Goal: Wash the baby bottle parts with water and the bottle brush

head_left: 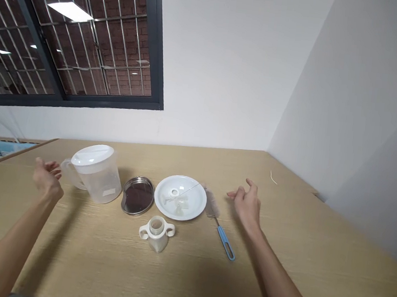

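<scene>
My left hand (47, 177) is raised at the left, fingers apart and curled a little, beside the handle of a clear pitcher (104, 181) with a white lid; it holds nothing. My right hand (247, 202) hovers right of the bottle brush (224, 240), which has a blue handle, its fingers apart and holding nothing. Between the hands are a round steel dish (138, 196) with a dark reflective inside and a white plate (194, 209) bearing small clear parts and a thin stick. In front of them stands an uncapped baby bottle (158, 239) with two white handles.
The wooden table (108, 262) meets a white wall at the back and another at the right. A thin white strip (273, 178) lies at the right rear. Blue cloth (10, 148) shows beyond the table's left edge, below a barred window.
</scene>
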A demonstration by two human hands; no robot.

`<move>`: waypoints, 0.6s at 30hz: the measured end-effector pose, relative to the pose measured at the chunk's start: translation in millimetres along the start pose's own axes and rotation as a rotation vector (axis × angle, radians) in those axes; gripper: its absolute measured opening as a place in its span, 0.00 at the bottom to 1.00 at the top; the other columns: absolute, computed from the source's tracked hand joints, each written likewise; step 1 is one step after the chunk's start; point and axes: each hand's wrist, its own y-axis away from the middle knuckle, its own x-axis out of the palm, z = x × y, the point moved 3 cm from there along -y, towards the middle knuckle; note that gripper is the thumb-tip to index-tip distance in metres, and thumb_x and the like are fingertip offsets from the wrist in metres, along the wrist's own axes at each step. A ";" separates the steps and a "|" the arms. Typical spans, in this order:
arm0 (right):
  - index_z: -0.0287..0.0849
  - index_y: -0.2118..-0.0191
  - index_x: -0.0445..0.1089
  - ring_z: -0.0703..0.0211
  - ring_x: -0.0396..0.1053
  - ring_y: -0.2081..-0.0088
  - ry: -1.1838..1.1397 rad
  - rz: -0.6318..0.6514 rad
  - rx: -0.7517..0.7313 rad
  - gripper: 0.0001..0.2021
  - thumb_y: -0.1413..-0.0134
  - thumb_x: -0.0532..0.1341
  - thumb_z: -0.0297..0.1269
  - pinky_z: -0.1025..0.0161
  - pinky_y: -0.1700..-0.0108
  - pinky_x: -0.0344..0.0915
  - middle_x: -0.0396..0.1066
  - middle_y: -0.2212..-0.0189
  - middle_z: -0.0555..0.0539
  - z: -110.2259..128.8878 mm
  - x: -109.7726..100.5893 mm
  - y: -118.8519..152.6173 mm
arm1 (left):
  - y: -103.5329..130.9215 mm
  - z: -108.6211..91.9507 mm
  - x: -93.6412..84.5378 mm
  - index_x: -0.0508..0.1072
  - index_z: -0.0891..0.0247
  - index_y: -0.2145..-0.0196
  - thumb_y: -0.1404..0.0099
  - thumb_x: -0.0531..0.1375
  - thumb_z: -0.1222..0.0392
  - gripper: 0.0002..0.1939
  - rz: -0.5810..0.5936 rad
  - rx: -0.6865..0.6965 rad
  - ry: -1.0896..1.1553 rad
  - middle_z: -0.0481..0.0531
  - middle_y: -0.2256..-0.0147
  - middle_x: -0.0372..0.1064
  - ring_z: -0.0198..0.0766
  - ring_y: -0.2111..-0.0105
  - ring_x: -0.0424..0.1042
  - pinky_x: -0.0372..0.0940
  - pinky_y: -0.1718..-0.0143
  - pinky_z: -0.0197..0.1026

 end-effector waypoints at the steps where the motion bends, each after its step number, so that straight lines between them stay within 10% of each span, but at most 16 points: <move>1: 0.34 0.35 0.51 0.49 0.76 0.62 -0.001 -0.007 0.002 0.30 0.40 0.51 0.42 0.57 0.55 0.62 0.79 0.70 0.44 -0.5 0.1 -0.5 | -0.1 -4.7 -3.3 0.57 0.63 0.74 0.35 0.54 0.44 0.20 -0.043 0.049 0.034 0.38 0.81 0.56 0.25 0.83 0.56 0.48 0.79 0.38; 8: 0.37 0.41 0.56 0.48 0.75 0.62 -0.016 -0.014 0.016 0.27 0.45 0.54 0.42 0.56 0.55 0.63 0.78 0.69 0.44 -3.6 2.7 -2.4 | 49.0 -63.1 30.9 0.55 0.63 0.80 0.42 0.60 0.65 0.16 0.012 0.226 0.222 0.39 0.84 0.51 0.23 0.82 0.51 0.43 0.79 0.41; 15: 0.38 0.42 0.56 0.48 0.75 0.63 -0.016 -0.010 0.021 0.27 0.45 0.55 0.44 0.54 0.54 0.63 0.78 0.70 0.45 -5.7 3.6 -1.2 | 223.7 -192.4 83.5 0.66 0.62 0.81 0.41 0.61 0.69 0.12 0.655 0.549 0.214 0.44 0.83 0.53 0.31 0.82 0.54 0.49 0.81 0.42; 18: 0.38 0.42 0.57 0.47 0.75 0.61 -0.008 -0.020 0.020 0.27 0.47 0.55 0.44 0.54 0.54 0.63 0.77 0.71 0.45 -5.6 2.9 -0.3 | 273.3 -225.8 79.5 0.63 0.58 0.81 0.38 0.60 0.66 0.16 0.717 0.551 0.044 0.45 0.85 0.51 0.34 0.85 0.53 0.50 0.84 0.44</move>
